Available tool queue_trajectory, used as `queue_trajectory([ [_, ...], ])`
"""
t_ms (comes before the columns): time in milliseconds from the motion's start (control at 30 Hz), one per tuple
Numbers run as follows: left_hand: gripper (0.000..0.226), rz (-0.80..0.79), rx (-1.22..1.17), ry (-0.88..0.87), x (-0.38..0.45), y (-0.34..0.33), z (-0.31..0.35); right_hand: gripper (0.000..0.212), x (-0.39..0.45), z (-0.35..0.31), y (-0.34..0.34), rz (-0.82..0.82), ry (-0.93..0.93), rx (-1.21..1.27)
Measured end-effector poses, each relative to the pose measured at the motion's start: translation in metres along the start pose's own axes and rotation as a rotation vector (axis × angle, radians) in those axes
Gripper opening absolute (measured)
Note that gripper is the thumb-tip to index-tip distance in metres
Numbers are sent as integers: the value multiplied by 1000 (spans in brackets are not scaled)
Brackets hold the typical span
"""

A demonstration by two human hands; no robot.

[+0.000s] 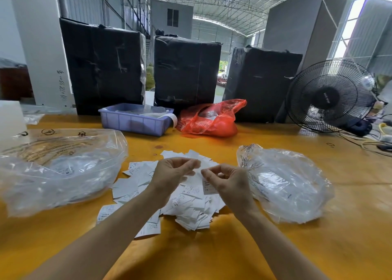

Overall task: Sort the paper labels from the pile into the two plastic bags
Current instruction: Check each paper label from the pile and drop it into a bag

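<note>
While hovering over the middle of the table:
Left hand (169, 173): curling its fingers, fingertips (194, 164) pinching at something pale above the heap; too blurred to be telling whether a label is being held.
Right hand (228, 180): gripping a printed label (209, 187) between thumb and curled fingers, its print facing the camera, hanging just above the heap.
Gap between hands: standing close together, fingertips nearly meeting, not clearly touching.
Pile of labels (186, 205): lying loose and overlapping on the table, spreading out under and in front of both hands, between the two clear bags.
Left plastic bag (59, 171): sitting to the left of the pile, crumpled and open-mouthed, showing white slips inside; its edge lying just beside the outermost labels.
Right plastic bag (284, 184): sitting to the right of the pile, crumpled, showing white paper through the film; lying just beside the right wrist.
Table (212, 258): showing a yellow-orange top, carrying everything named here.
Blue tray (135, 120): standing at the far side, holding pale bags and a paper strip drooping over its right rim.
Red bag (210, 120): slumping just right of the tray.
Black wrapped bundles (101, 67): standing upright in a row of three behind the tray and red bag.
Fan (331, 95): standing at the far right, facing the camera.
</note>
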State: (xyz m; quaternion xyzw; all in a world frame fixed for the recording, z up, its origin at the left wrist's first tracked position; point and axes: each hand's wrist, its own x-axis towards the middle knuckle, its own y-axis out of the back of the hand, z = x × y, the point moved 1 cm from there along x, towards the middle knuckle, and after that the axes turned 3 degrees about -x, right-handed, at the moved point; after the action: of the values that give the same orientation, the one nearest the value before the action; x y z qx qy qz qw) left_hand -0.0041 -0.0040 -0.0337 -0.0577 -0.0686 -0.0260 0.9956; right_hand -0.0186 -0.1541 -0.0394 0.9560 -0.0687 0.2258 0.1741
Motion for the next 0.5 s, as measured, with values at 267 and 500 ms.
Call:
queue_trajectory([
  [267,24,-40,-25,14,-1,0,-1,20,0,0,0,-23,-24,40],
  [500,18,-1,-94,126,3,7,-2,10,9,5,15,107,-131,209],
])
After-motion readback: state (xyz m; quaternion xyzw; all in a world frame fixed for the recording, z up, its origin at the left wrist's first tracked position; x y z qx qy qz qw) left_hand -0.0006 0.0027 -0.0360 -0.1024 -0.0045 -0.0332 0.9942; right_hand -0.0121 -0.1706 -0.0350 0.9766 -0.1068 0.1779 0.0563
